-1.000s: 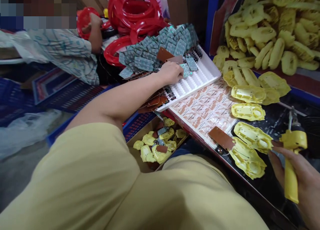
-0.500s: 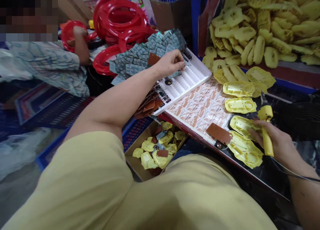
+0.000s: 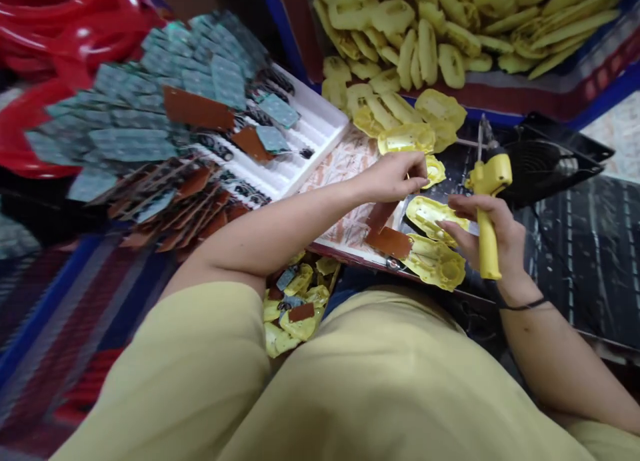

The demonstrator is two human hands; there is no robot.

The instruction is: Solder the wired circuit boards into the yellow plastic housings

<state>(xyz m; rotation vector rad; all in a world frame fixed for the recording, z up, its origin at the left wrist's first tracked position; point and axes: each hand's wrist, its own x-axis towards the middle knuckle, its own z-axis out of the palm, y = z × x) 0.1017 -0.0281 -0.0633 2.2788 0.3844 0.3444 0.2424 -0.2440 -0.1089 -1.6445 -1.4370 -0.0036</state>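
Note:
My left hand (image 3: pixel 397 175) is closed in a pinch above the work surface, and a brown circuit board (image 3: pixel 380 214) hangs just below it, seemingly from a wire in the fingers. My right hand (image 3: pixel 483 237) grips a yellow soldering tool (image 3: pixel 487 211) held upright, its tip pointing away. Between the hands lies a yellow plastic shell (image 3: pixel 433 215), open side up. A second yellow shell (image 3: pixel 437 265) lies nearer me, and another brown board (image 3: pixel 390 242) rests beside it.
A white ribbed tray (image 3: pixel 315 131) holds a heap of green and brown circuit boards (image 3: pixel 150 107). A bin of yellow shells (image 3: pixel 450 27) stands behind. Red plastic rings (image 3: pixel 45 21) lie far left. A box with assembled yellow pieces (image 3: pixel 295 301) sits below the bench. A black fan (image 3: pixel 543 164) lies right.
My left hand has drawn back from the tray of boards to the yellow shells, bringing a brown board. My right hand with the tool has moved in beside it. The view has swung right.

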